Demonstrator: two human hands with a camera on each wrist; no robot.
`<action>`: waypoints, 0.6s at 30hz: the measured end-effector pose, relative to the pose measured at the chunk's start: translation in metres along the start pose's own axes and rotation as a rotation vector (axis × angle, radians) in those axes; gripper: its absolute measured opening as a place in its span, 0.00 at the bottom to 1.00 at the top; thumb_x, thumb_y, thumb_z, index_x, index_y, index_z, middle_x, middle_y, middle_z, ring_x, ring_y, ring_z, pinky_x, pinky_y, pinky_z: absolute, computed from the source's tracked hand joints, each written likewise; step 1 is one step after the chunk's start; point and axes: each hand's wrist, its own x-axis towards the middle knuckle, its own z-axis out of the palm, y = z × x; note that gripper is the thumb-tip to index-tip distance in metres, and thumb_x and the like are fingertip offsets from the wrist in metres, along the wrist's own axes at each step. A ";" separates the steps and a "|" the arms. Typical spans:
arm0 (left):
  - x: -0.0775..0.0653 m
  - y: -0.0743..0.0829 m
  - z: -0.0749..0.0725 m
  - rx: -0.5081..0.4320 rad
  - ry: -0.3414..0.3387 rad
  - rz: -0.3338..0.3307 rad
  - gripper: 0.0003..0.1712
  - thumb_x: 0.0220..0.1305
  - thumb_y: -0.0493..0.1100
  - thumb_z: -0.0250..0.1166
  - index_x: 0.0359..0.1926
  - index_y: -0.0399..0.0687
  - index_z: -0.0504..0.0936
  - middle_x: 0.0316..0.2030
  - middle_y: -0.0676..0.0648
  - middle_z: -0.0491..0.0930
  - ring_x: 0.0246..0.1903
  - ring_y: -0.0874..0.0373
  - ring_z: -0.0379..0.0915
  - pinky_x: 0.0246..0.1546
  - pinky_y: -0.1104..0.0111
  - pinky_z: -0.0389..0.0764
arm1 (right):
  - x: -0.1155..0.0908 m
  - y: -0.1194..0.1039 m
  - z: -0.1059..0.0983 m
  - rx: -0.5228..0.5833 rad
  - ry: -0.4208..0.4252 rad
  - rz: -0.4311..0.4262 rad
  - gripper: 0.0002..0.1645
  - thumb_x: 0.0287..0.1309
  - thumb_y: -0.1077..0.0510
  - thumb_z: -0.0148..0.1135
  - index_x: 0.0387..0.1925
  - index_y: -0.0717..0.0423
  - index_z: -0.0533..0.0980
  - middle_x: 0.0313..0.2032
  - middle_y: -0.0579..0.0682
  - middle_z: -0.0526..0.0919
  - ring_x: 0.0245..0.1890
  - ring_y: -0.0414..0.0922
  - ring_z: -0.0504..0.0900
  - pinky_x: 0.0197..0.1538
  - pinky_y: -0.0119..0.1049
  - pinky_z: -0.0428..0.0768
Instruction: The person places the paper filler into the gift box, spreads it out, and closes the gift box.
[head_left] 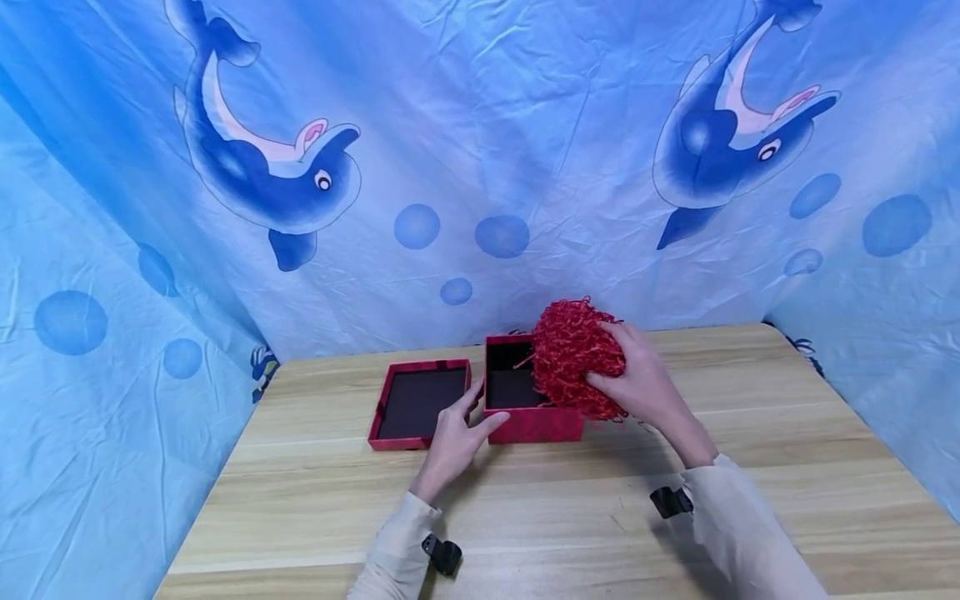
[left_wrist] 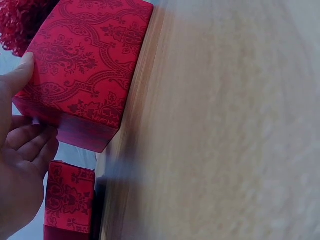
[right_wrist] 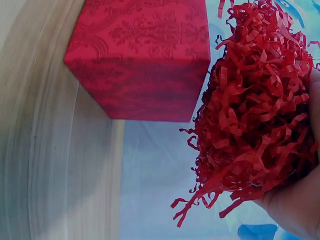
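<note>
A red patterned box (head_left: pixel 534 426) with a dark inside stands near the back of the table. My left hand (head_left: pixel 453 442) holds its front left corner, thumb at the front rim and fingers along the left side. In the left wrist view the thumb lies on the patterned box (left_wrist: pixel 90 60). My right hand (head_left: pixel 637 379) grips a big bunch of red crinkled paper shreds (head_left: pixel 576 358) over the box's right side, which hides part of the opening. Loose strands hang from the shreds (right_wrist: pixel 250 110) in the right wrist view. A thin strand reaches over the box's inside.
The shallow red lid (head_left: pixel 378 443) lies with its dark inside up, left of the box and close to my left hand. Behind the wooden table (head_left: pixel 540 533) hangs a blue cloth (head_left: pixel 450 125) with dolphins on it.
</note>
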 end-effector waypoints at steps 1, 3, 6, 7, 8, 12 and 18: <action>0.000 0.000 0.000 0.000 0.000 0.001 0.45 0.68 0.56 0.71 0.79 0.48 0.64 0.74 0.42 0.65 0.69 0.41 0.66 0.64 0.45 0.72 | 0.001 -0.001 0.001 0.002 -0.004 -0.002 0.44 0.53 0.64 0.75 0.70 0.67 0.67 0.62 0.66 0.73 0.60 0.64 0.74 0.60 0.65 0.75; 0.001 -0.001 0.000 -0.002 -0.001 0.003 0.45 0.68 0.56 0.71 0.79 0.48 0.64 0.74 0.41 0.65 0.70 0.41 0.66 0.65 0.45 0.71 | 0.004 -0.003 0.005 0.007 -0.010 0.000 0.45 0.53 0.64 0.75 0.70 0.67 0.67 0.62 0.66 0.73 0.61 0.64 0.73 0.61 0.64 0.75; 0.001 -0.001 0.000 -0.007 -0.001 0.008 0.44 0.68 0.55 0.71 0.79 0.48 0.64 0.74 0.40 0.65 0.70 0.41 0.65 0.65 0.44 0.71 | 0.007 -0.005 0.010 0.010 -0.022 0.002 0.45 0.53 0.63 0.75 0.71 0.67 0.67 0.63 0.66 0.72 0.62 0.64 0.73 0.62 0.64 0.74; 0.001 -0.002 0.000 -0.008 0.001 0.011 0.44 0.68 0.55 0.71 0.78 0.47 0.65 0.74 0.40 0.65 0.69 0.40 0.66 0.65 0.44 0.71 | 0.008 -0.006 0.012 0.008 -0.025 0.002 0.45 0.53 0.63 0.76 0.71 0.66 0.67 0.64 0.65 0.72 0.63 0.64 0.73 0.62 0.64 0.74; 0.001 -0.002 0.000 -0.010 0.004 0.014 0.44 0.68 0.55 0.71 0.78 0.47 0.65 0.74 0.39 0.65 0.69 0.40 0.66 0.64 0.44 0.71 | 0.009 -0.007 0.014 0.009 -0.031 0.001 0.46 0.54 0.62 0.75 0.72 0.66 0.66 0.64 0.65 0.72 0.63 0.63 0.73 0.62 0.63 0.74; 0.001 -0.001 0.000 -0.011 0.009 0.017 0.44 0.68 0.54 0.72 0.78 0.47 0.65 0.73 0.38 0.65 0.67 0.39 0.68 0.64 0.44 0.72 | 0.014 -0.010 0.023 0.004 -0.048 -0.001 0.46 0.55 0.60 0.75 0.73 0.64 0.66 0.64 0.63 0.73 0.62 0.62 0.74 0.61 0.62 0.76; 0.000 -0.002 0.000 -0.011 0.003 0.018 0.44 0.68 0.54 0.72 0.78 0.45 0.64 0.73 0.38 0.65 0.68 0.39 0.67 0.64 0.45 0.72 | 0.017 -0.012 0.032 -0.003 -0.065 -0.008 0.45 0.56 0.58 0.75 0.72 0.64 0.67 0.65 0.63 0.73 0.63 0.62 0.74 0.63 0.61 0.75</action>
